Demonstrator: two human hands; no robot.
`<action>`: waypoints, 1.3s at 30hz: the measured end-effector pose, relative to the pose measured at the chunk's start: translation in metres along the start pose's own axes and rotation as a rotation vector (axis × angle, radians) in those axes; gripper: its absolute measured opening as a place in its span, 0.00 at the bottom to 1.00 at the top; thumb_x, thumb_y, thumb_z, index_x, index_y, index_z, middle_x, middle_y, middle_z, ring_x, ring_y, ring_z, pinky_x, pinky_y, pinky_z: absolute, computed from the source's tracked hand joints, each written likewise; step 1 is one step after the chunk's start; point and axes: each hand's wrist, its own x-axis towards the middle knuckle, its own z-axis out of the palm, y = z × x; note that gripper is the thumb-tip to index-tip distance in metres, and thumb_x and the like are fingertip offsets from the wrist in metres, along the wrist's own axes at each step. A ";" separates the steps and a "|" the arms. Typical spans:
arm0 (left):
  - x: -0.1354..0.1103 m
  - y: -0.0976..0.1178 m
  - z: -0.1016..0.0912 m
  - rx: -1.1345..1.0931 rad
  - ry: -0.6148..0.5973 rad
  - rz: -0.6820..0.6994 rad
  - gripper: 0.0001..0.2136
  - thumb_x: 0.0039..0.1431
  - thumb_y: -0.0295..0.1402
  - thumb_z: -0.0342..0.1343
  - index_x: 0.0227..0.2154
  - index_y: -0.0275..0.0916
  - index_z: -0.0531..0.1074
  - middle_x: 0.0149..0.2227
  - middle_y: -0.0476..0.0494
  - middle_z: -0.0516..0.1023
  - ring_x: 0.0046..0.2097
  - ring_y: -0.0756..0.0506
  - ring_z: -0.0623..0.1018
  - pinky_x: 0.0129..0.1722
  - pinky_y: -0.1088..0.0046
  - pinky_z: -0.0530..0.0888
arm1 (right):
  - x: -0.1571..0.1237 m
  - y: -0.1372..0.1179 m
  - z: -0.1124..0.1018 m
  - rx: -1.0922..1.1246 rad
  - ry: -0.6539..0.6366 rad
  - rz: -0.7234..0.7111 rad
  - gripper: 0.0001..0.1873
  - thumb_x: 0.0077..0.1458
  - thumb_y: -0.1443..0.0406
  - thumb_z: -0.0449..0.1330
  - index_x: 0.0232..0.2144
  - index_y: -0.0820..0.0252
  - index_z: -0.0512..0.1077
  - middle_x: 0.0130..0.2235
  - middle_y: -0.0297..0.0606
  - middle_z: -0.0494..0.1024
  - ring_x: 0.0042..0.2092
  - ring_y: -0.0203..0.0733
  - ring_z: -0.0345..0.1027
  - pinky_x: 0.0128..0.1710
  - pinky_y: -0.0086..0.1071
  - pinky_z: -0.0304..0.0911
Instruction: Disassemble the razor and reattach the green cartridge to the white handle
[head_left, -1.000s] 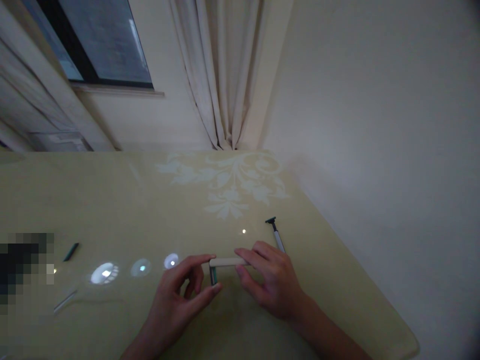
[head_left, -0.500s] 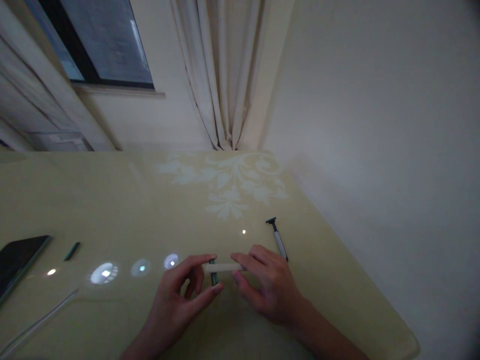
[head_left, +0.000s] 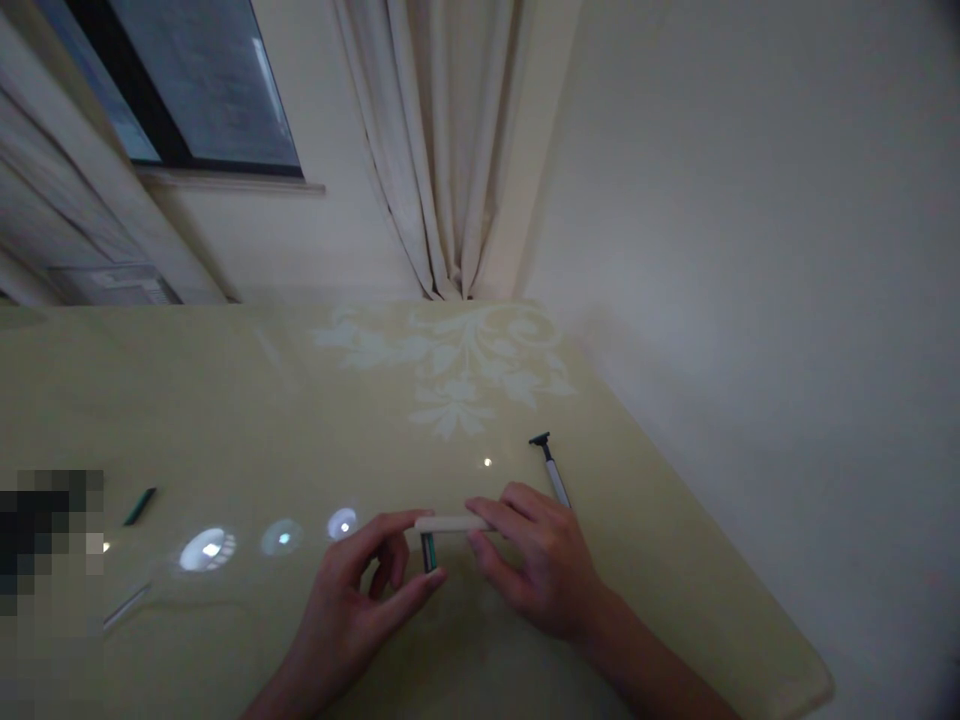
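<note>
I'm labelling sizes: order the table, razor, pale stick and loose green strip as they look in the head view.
1. Table
2. Razor and pale stick: unsure, each partly hidden
3. Loose green strip

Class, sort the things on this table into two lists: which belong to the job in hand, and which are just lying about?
Seemingly in the job:
- small razor head, pinched in the left hand
- pale stick, held in the right hand

Apparently lying about:
- razor, beyond the right hand, perhaps related
- dark strip, at the left
- thin pale cord, nearer
</note>
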 end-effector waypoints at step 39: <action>0.008 0.000 -0.005 0.134 0.045 0.208 0.17 0.57 0.36 0.74 0.50 0.48 0.84 0.21 0.59 0.73 0.20 0.53 0.72 0.20 0.83 0.72 | -0.005 -0.009 -0.006 -0.095 -0.036 -0.040 0.16 0.75 0.61 0.55 0.53 0.63 0.79 0.36 0.42 0.78 0.35 0.45 0.72 0.35 0.37 0.63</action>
